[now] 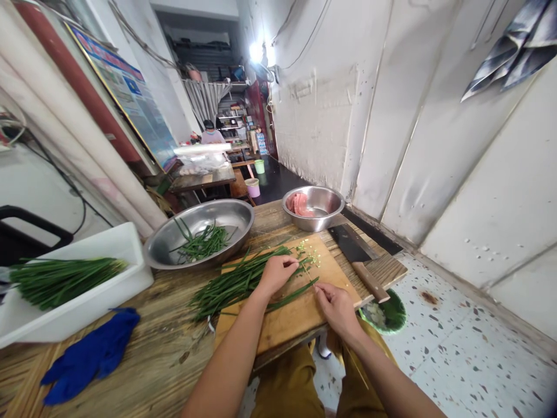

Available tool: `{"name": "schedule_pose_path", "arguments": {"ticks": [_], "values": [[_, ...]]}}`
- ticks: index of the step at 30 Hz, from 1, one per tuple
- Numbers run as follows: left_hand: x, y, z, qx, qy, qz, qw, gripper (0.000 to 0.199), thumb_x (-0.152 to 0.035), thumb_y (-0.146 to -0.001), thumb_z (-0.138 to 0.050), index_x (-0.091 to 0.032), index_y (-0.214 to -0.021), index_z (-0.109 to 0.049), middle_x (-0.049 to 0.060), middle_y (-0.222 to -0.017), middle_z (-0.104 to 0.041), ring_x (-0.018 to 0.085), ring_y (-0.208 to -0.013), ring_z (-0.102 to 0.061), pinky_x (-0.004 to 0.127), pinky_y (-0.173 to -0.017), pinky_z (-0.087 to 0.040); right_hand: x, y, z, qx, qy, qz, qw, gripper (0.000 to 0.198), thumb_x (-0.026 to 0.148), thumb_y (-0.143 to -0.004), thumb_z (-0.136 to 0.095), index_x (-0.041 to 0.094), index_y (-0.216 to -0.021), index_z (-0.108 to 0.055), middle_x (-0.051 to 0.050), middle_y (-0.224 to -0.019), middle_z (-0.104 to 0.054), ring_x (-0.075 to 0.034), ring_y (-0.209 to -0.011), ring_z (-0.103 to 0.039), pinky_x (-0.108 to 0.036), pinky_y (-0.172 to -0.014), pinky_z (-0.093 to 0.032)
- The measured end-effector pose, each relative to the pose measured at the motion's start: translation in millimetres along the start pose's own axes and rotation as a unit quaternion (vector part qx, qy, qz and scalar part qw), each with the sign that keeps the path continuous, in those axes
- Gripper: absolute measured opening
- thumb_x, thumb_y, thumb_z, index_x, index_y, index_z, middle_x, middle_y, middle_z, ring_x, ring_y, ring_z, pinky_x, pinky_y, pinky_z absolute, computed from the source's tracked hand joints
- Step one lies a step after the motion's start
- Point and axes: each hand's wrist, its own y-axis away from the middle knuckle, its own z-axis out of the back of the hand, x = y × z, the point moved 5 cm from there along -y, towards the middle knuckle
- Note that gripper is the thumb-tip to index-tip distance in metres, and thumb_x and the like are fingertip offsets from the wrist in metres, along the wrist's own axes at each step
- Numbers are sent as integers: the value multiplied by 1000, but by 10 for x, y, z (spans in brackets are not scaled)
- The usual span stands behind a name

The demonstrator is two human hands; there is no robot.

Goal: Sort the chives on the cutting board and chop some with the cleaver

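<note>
Worn wooden table (165, 325), dark grain; cutting board (335, 276) near its right end. Green stalks (237, 281) lie along board's left part, overhanging edge; pale trimmings (312, 255) beside them. Left hand (277, 273) and right hand (337, 305): fingertips pinched, thin yellowish strand (308, 273) gripped between. Cleaver (350, 244) right of board; steel basin (157, 247), steel bowl (319, 224) beyond. White walls (322, 128) scuffed, speckled floor (456, 325), person (212, 135) at back.

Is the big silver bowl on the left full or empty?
Partly full: the bowl holds green stalks, with bare metal around them.
</note>
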Motion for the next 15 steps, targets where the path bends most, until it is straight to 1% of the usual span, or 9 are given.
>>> {"name": "schedule_pose_path", "arguments": {"ticks": [4, 10, 15], "values": [[-3, 0, -12, 3, -1, -3, 1000, 21, -28, -73, -54, -16, -77, -71, 4, -81, -72, 18, -74, -64, 26, -69, -46, 20, 3, 14, -4, 3, 0, 1000, 31, 26, -86, -41, 18, -69, -66, 0, -61, -65, -16, -62, -61, -21, -60, -44], [35, -15, -38, 9, -3, -11, 1000, 26, -28, -78, -47, -15, -73, -69, 2, -67, -70, 15, -65, -61, 24, -65, -44, 22, 9, 12, -3, 3, 4, 1000, 33, 30, -86, -40, 19, -72, -67, 0, -59, -64, -16, -62, -61, -20, -59, -44], [39, -14, -31, 6, -18, -27, 999, 29, -30, -79, -45, -15, -76, -69, 2, -67, -68, 15, -65, -60, 24, -64, -43, 23, 11, 14, -3, 3, 6, 1000, 33, 29, -86, -39, 19, -70, -67, 0, -58, -64, -16, -62, -61, -21, -60, -44]]}}
